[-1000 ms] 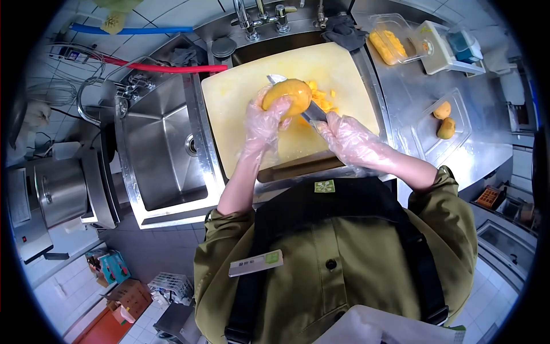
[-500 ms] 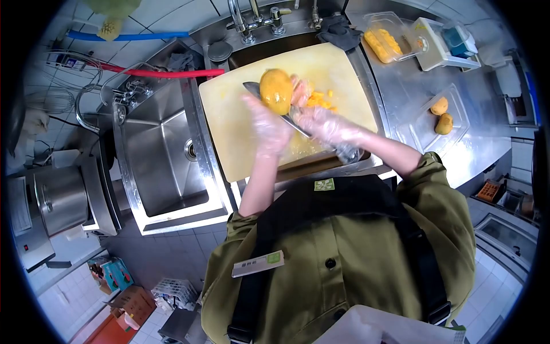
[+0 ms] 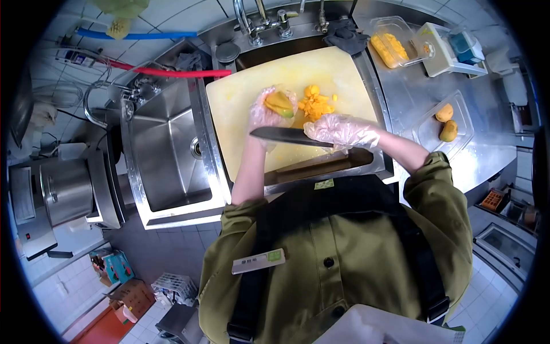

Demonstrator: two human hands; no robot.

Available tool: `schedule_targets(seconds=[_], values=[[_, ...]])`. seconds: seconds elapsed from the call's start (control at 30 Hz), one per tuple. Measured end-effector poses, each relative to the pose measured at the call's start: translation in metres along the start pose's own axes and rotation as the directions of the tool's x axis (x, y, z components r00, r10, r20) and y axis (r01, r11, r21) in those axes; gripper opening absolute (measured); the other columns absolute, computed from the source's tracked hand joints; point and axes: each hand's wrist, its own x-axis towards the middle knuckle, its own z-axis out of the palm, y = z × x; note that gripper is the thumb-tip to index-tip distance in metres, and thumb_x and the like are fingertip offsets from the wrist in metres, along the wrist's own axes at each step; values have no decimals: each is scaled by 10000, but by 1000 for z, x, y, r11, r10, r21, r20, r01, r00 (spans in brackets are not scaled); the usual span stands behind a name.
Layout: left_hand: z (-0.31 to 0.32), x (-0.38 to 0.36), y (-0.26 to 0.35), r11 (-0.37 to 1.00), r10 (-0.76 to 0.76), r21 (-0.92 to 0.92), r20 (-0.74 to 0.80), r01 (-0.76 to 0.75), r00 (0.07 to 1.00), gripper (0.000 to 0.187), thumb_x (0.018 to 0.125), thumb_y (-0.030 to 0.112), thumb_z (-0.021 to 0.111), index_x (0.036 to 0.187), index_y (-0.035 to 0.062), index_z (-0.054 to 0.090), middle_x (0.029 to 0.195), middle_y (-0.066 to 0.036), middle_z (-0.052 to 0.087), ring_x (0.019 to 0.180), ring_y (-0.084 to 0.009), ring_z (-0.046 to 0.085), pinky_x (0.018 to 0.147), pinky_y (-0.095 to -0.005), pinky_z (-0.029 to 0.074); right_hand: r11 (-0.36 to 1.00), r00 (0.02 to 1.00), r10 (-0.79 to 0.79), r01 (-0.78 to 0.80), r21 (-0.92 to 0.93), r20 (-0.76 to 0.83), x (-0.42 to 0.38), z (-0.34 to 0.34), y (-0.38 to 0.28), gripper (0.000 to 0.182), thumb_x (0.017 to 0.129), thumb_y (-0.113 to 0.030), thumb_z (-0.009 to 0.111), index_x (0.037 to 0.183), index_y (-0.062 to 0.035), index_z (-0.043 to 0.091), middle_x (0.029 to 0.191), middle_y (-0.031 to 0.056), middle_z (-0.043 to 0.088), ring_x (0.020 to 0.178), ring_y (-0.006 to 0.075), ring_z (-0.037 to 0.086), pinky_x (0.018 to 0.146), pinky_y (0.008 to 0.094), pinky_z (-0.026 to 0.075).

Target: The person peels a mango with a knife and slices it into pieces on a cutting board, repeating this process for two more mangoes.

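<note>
2 gloved hands — mango (image 3: 279, 104), knife (image 3: 286, 136)

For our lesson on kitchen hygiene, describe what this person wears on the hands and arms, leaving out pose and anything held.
Both the left hand and the right hand wear thin, transparent, crinkled disposable gloves, loose at the wrists. The olive-green shirt sleeves are pushed up towards the elbows, leaving the forearms uncovered. No watch or jewellery shows.
</note>
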Motion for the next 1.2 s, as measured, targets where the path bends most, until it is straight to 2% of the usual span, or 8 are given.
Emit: schedule_targets(seconds=[0.27, 0.37, 0.6, 0.77, 0.83, 0.9, 1.07, 1.2], values=[[40, -38, -40, 429, 502, 773, 225, -466, 835, 371, 809, -61, 442, 1163, 49, 445, 1118, -131, 501, 1015, -230, 520, 851, -306, 436, 692, 947, 118, 138, 709, -300, 50, 24, 14, 366, 739, -304, 687, 951, -64, 511, 571, -46, 414, 388, 42, 348, 356, 196, 251], [71, -57, -44, -461, 613, 865, 470, -195, 635, 334, 805, -28, 436, 1128, 50, 469, 1099, -131, 531, 958, -223, 553, 820, -324, 444, 322, 990, 9, 132, 938, -142, 64, 41, 31, 358, 724, -261, 709, 945, -68, 505, 564, -56, 412, 399, 25, 331, 376, 185, 226], [12, -18, 33, -755, 545, 551, 228, 354, 807, 271, 880, 205, 415, 1121, 128, 512, 1035, -160, 566, 949, -281, 566, 796, -353, 458, 574, 912, 142, 240, 783, -384, 39, 23, 23, 292, 715, -242, 719, 858, -54, 547, 593, -38, 489, 415, 16, 366, 389, 170, 261], [5, -12, -18, -627, 612, 768, 382, 131, 693, 350, 890, 356, 375, 1063, 92, 526, 937, -99, 591, 888, -242, 565, 781, -331, 462, 763, 872, 62, 272, 586, -486, 40, 12, 24, 317, 718, -280, 716, 836, -30, 558, 575, -9, 501, 439, 34, 441, 381, 171, 301], [-4, 1, -46, -83, 647, 978, 198, -191, 736, 383, 881, 388, 399, 1067, 74, 516, 984, -105, 564, 918, -245, 544, 814, -347, 441, 781, 938, 63, 167, 602, -341, 32, 8, 15, 343, 750, -334, 676, 864, -38, 543, 651, -21, 511, 482, 20, 406, 420, 156, 293], [-10, 22, -69, 871, 355, 360, 8, -334, 935, 416, 859, 392, 462, 1096, 52, 490, 1117, -140, 500, 1004, -264, 504, 886, -388, 398, 701, 945, 95, 161, 695, -314, 24, 6, 4, 338, 777, -346, 640, 868, -36, 537, 658, -18, 506, 489, 20, 406, 431, 154, 304], [-4, -4, -50, 980, 22, -194, -57, -33, 998, 452, 817, 395, 542, 1078, 29, 492, 1054, -171, 509, 970, -286, 511, 836, -434, 436, 971, 869, 203, -119, 207, -451, -26, -26, -7, 264, 848, -251, 520, 931, -1, 519, 723, 88, 562, 556, 118, 533, 505, 263, 440], [6, -11, -48, 995, 100, 23, 11, -100, 995, 438, 833, 372, 527, 1083, 16, 489, 1036, -156, 519, 976, -299, 497, 840, -436, 441, 597, 772, -529, 42, -801, -353, -36, -37, 34, 195, 817, -114, 461, 960, 1, 527, 792, 147, 587, 678, 250, 589, 615, 342, 473]])
